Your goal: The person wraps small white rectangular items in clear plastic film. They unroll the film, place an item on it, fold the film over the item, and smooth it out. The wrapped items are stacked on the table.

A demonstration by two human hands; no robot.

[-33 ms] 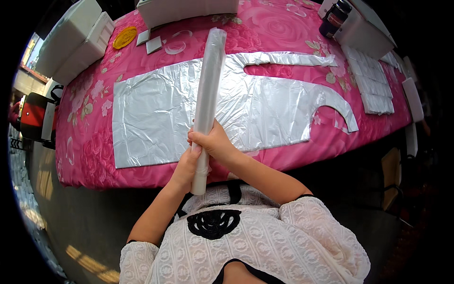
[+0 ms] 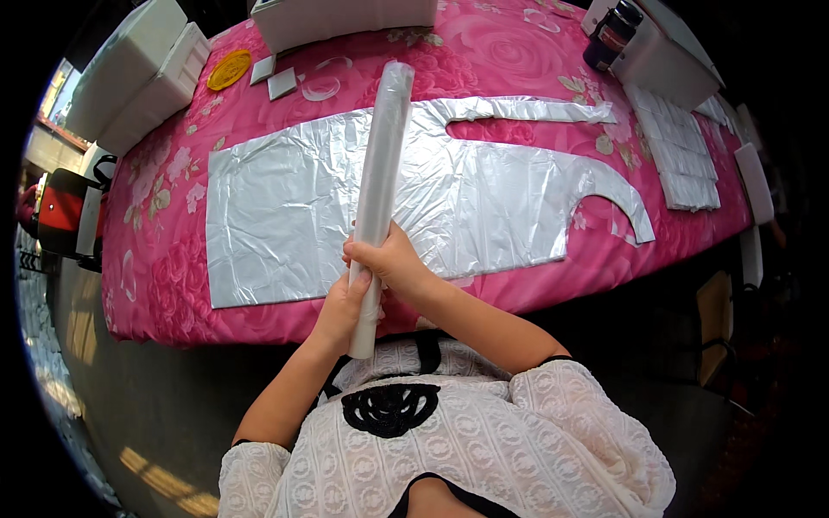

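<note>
My left hand (image 2: 347, 302) and my right hand (image 2: 390, 259) are both wrapped round the lower half of a long roll of translucent plastic film (image 2: 383, 164), the right one higher up. The roll stands up at a tilt, leaning slightly right at its far end, and its lower end hangs close to my waist. Beneath and behind it, a shiny plastic apron (image 2: 285, 216) lies flat on the table, its straight hem at the left and its curved neck and strap ends at the right. Whether it is one sheet or a stack, I cannot tell.
A pink floral cloth (image 2: 164, 268) covers the table. White boxes (image 2: 345, 22) stand along the far side. A yellow ring (image 2: 229, 69) and small white squares (image 2: 281, 84) lie far left. A dark bottle (image 2: 611, 39) and folded plastic packs (image 2: 682, 155) sit at the right.
The roll's far end has dipped slightly toward me. My grip stays the same, and the apron has not moved.
</note>
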